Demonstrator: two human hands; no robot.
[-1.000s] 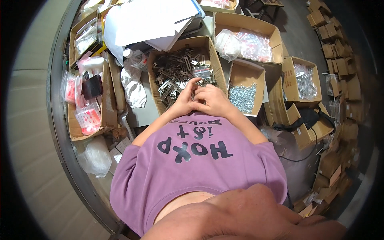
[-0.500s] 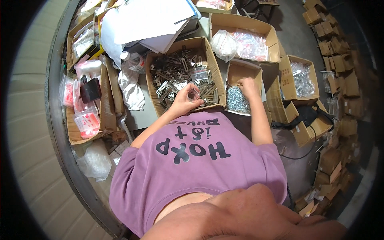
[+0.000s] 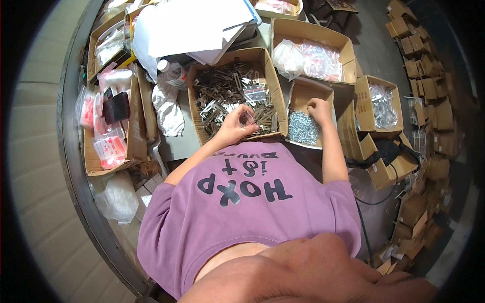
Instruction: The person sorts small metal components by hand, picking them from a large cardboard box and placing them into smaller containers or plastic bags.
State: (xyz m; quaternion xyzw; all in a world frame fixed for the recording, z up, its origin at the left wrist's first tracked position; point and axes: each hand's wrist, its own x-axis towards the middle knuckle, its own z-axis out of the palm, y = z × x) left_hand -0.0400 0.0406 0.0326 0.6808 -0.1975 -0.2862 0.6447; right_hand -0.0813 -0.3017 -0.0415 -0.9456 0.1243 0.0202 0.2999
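Note:
My left hand is curled over the near side of a cardboard box full of metal brackets. Its fingers hold a small clear plastic bag with a rounded opening. A flat clear bag with small dark parts lies on the brackets. To the right, my right hand hovers over the right side of a smaller box holding many small silvery screws. Its fingertips are pinched together; whatever is between them is too small to make out.
Behind stands a box of bagged parts. Papers lie on a bin at the back, near a plastic bottle and white cloth. A black phone rests on bags at left. Another box of clear bags stands at right.
My right hand has risen slightly from the screws and shifted a little right, its fingers now pinched. My left hand keeps its hold on the clear bag.

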